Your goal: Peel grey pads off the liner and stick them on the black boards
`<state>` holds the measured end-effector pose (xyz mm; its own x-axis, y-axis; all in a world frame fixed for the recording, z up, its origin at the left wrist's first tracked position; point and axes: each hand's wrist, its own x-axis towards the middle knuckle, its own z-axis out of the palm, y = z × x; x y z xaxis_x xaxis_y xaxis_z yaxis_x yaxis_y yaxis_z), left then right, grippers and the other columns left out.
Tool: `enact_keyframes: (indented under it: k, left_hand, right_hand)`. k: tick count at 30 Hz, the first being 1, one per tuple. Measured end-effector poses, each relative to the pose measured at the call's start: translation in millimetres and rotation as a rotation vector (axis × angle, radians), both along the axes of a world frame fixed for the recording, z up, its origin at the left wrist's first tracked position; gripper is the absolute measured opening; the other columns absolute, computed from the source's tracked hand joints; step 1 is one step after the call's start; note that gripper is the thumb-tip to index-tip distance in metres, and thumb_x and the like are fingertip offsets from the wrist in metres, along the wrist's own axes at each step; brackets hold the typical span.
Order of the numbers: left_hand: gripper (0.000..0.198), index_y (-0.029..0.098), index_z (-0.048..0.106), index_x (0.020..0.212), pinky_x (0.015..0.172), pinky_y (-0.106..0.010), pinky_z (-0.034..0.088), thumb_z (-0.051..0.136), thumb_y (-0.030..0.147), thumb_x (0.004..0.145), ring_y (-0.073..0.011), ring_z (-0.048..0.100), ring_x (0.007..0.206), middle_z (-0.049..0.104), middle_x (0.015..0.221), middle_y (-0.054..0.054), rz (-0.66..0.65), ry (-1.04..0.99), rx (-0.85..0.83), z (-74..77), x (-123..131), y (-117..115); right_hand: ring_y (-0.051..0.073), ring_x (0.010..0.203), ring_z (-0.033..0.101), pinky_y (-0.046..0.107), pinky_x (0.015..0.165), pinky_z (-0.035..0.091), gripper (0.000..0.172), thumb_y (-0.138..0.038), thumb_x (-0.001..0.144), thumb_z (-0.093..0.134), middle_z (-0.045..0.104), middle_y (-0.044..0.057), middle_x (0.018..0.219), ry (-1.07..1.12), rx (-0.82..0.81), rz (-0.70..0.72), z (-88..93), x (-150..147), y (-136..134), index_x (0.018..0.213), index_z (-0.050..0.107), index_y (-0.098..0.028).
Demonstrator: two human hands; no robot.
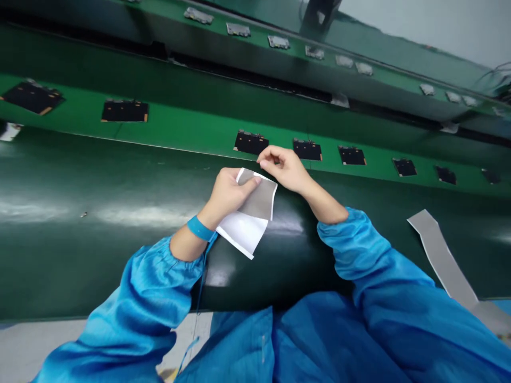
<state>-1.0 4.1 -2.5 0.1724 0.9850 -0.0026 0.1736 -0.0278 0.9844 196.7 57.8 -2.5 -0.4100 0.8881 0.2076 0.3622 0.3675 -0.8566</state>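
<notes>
Thumb and fingers of the left hand [230, 192] grip a grey-and-white sheet [258, 199] by its left side, the thumb lying flat across the grey face. The sheet is held above the dark green tabletop [120, 266], just to the right of that hand; its grey part sits level with the thumb, and its white part slants down below the fingers, toward the wearer. A blue wrist strap [200, 229] circles the wrist behind the left hand, with a thin blue cord [204, 271] hanging from it.

The right hand [288, 169] is up beyond the sheet's top edge, apart from it, fingers curled in toward the thumb; I cannot tell whether anything small is pinched there. Just past its fingertips lies a black board [250, 142], partly overlapped by them in view, though contact cannot be made out. Directly behind the right hand is a second board [307, 149], and more boards [352, 155] run on to the right along the green strip [191, 127]. Two others [124, 110] lie beyond the left hand, off to its left.

Well to the right of the right hand, past the blue sleeve [359, 250], a long grey band [447, 255] crosses the tabletop. Farthest from both hands, small silvery parts [278, 42] line an upper ledge
</notes>
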Motion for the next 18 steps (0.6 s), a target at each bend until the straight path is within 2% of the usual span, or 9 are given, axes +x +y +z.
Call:
enact_keyframes:
  k: [2,5,10,15,18]
  left_hand:
    - [0.044,0.019,0.052,0.058,0.051,-0.024,0.028,0.078,0.048,0.078,-0.0101,0.035,0.057,0.046,0.058,0.003,-0.016,0.03,0.015,-0.9,0.9,-1.3]
    - [0.048,0.02,0.048,0.055,0.051,-0.025,0.026,0.079,0.049,0.079,-0.0097,0.03,0.057,0.04,0.056,0.004,-0.017,0.091,0.04,0.6,2.1,-3.1]
    - [0.046,0.02,0.047,0.055,0.051,-0.025,0.024,0.073,0.046,0.082,-0.0103,0.029,0.059,0.037,0.056,0.003,-0.009,0.179,0.082,3.1,2.7,-5.1]
    - [0.047,0.02,0.046,0.055,0.052,-0.026,0.023,0.074,0.046,0.083,-0.0105,0.028,0.059,0.037,0.057,0.003,0.011,0.201,0.095,3.7,3.7,-6.6]
    - [0.05,0.02,0.045,0.055,0.052,-0.027,0.023,0.076,0.048,0.083,-0.0108,0.029,0.059,0.037,0.057,0.003,0.02,0.199,0.084,4.8,4.5,-7.3]
  right_hand:
    - [0.015,0.071,0.053,0.03,0.068,0.044,0.016,-0.036,0.095,0.064,0.067,0.002,0.089,0.046,0.062,0.035,-1.4,1.4,-18.7,0.097,0.067,-0.02]
    - [0.016,0.076,0.053,0.031,0.072,0.044,0.005,-0.023,0.093,0.063,0.067,0.003,0.093,0.009,0.145,0.063,3.5,-4.7,-29.0,0.092,0.066,-0.02]
    - [0.018,0.082,0.054,0.035,0.079,0.045,0.007,-0.018,0.094,0.06,0.065,0.004,0.092,-0.059,0.191,0.052,7.9,-9.5,-31.4,0.087,0.06,-0.02]
    - [0.021,0.086,0.057,0.036,0.077,0.045,0.008,-0.017,0.098,0.056,0.064,0.006,0.096,-0.129,0.281,0.015,2.7,-10.5,-39.4,0.091,0.056,-0.021]
    - [0.019,0.082,0.056,0.036,0.076,0.047,0.01,-0.016,0.097,0.057,0.063,0.005,0.094,-0.085,0.277,-0.003,1.7,-11.4,-40.3,0.089,0.053,-0.022]
